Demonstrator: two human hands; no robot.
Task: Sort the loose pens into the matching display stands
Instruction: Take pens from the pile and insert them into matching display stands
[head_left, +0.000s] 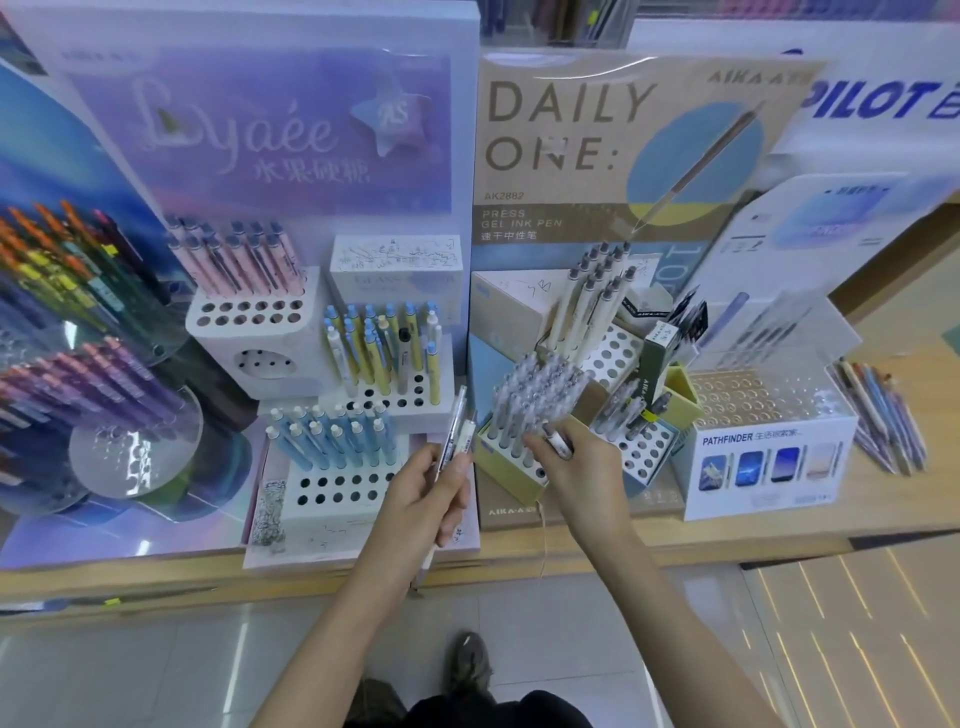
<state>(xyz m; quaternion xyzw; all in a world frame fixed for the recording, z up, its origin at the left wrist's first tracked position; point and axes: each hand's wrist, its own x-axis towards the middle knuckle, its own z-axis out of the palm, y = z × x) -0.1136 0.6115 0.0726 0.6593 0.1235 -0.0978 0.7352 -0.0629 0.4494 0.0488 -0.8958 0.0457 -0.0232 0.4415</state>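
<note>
A dark shoe (470, 660) stands on the glossy tiled floor, just short of the pale wooden desk (727, 545). Above the desk's edge the left hand (421, 499) is curled round a small bunch of pens (457, 431) with clear and whitish barrels, tips pointing up. Beside it the right hand (582, 467) pinches one white pen (558, 441) at its fingertips, right against the yellow stand (501, 470), whose round holes are packed with clear-capped pens (535, 400). Left of the hands a white holed block (337, 488) carries blue pens (332, 441). To the right sits a white box (769, 457) printed "PATHFINDER", topped with a clear holed tray, and loose pens (883, 415) lie in a heap on the desk beyond it. Further back stand yellow pens (384, 353) and pink pens (239, 260) in white stands. Behind everything rise a tan board (571, 130) reading "DAILY ONE:", "AK2882" and "PRESS GEL INK PEN", a lilac board (249, 135) reading "Lyaée", and a blue "PILOT" sign (872, 98).
</note>
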